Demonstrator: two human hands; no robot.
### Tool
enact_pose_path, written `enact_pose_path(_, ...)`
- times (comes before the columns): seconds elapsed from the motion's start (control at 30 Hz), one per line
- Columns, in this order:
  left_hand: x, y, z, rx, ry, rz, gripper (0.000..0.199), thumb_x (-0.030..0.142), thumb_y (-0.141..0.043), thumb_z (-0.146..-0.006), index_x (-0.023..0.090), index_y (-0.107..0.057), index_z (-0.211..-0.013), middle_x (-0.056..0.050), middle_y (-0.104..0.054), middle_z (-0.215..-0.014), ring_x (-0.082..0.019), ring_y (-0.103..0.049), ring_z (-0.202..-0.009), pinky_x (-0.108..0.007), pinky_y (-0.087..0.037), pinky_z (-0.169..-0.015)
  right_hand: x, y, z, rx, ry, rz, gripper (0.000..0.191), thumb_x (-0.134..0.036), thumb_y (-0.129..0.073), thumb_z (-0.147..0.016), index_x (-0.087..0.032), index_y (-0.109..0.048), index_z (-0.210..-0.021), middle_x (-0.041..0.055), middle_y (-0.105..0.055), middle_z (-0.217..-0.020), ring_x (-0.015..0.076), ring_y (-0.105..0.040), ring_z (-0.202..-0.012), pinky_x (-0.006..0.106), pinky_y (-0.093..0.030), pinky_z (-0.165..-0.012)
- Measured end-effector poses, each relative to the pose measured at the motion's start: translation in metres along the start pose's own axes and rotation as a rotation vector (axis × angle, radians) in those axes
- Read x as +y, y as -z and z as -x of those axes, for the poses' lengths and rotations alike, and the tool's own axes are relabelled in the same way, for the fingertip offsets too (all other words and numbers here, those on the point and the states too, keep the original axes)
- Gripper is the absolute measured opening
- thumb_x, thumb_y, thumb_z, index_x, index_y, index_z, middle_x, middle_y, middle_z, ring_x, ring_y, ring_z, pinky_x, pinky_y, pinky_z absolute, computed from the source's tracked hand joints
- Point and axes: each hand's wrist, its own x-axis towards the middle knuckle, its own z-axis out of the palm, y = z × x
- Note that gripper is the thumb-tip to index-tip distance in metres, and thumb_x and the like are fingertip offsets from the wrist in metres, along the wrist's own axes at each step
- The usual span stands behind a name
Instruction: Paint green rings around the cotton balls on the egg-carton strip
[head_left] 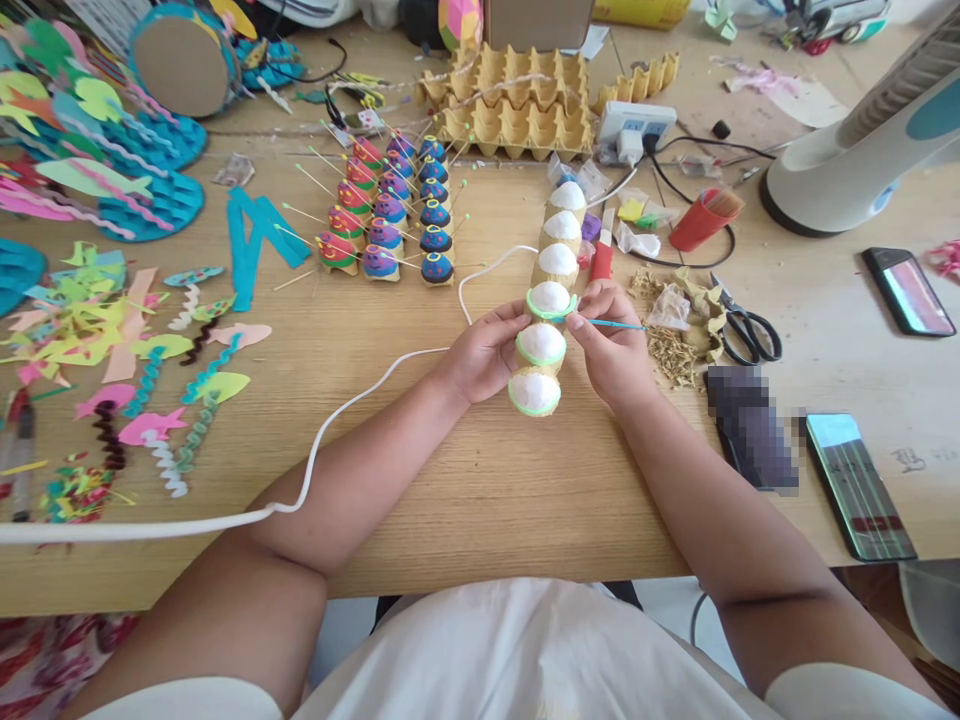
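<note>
A strip of egg-carton cups with several white domed tops runs away from me. Green rims line the lower edges of the nearest three cups. My left hand grips the strip's left side near its middle. On the right side, my right hand is closed around a thin blue tool, its fingertips at the green strip on the third-nearest cup. What the tool's tip touches is hidden by the fingers.
Three rows of painted cups with pins stand behind left. Paper fish and scraps lie left. Black scissors, a red cup, phones and a white fan base are right. A white cable crosses my left arm.
</note>
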Motion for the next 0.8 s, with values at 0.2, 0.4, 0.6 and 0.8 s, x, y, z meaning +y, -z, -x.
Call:
enact_pose_path(0.2,-0.0008,0.0015,-0.0007,0.011,0.012,-0.001,0.03,0.016,-0.062,-0.101,0.026,-0.076,-0.125,0.0,-0.082,-0.096,-0.016,-0.079,-0.083,-0.027,-0.059,-0.078,0.0005,0.0008,0.0005,-0.015,0.008,-0.013,0.049,-0.066,-0.091,-0.077,-0.027,-0.062,-0.078,0.0007,-0.053,-0.105,0.0178,-0.056,-0.096,0.039,-0.055,-0.093)
enact_pose_path(0.4,0.0003,-0.0011,0.0007,-0.021,-0.012,-0.023,0.022,0.013,-0.061,-0.1,0.023,-0.079,-0.108,0.0,-0.082,-0.092,-0.014,-0.075,-0.077,-0.026,-0.057,-0.074,-0.0004,0.0001,-0.0004,-0.005,0.021,-0.047,0.047,-0.062,-0.093,-0.077,-0.027,-0.062,-0.079,-0.0002,-0.052,-0.104,0.0162,-0.056,-0.093,0.038,-0.054,-0.091)
enact_pose_path(0.6,-0.0001,-0.0003,0.0017,-0.023,-0.001,-0.031,0.019,0.015,-0.063,-0.1,0.021,-0.08,-0.106,-0.001,-0.08,-0.093,-0.015,-0.075,-0.078,-0.028,-0.055,-0.077,-0.0024,-0.0009,-0.0012,0.002,0.012,-0.038,0.049,-0.064,-0.093,-0.076,-0.026,-0.061,-0.077,-0.0004,-0.052,-0.102,0.0159,-0.056,-0.092,0.036,-0.054,-0.089)
enact_pose_path(0.8,-0.0018,0.0021,-0.0006,-0.005,0.004,0.001,0.023,0.015,-0.064,-0.099,0.024,-0.078,-0.115,0.0,-0.081,-0.094,-0.015,-0.076,-0.079,-0.028,-0.057,-0.077,0.0017,0.0016,0.0001,-0.011,0.038,-0.01,0.048,-0.067,-0.091,-0.077,-0.028,-0.063,-0.081,0.0001,-0.055,-0.101,0.0179,-0.057,-0.095,0.039,-0.056,-0.094)
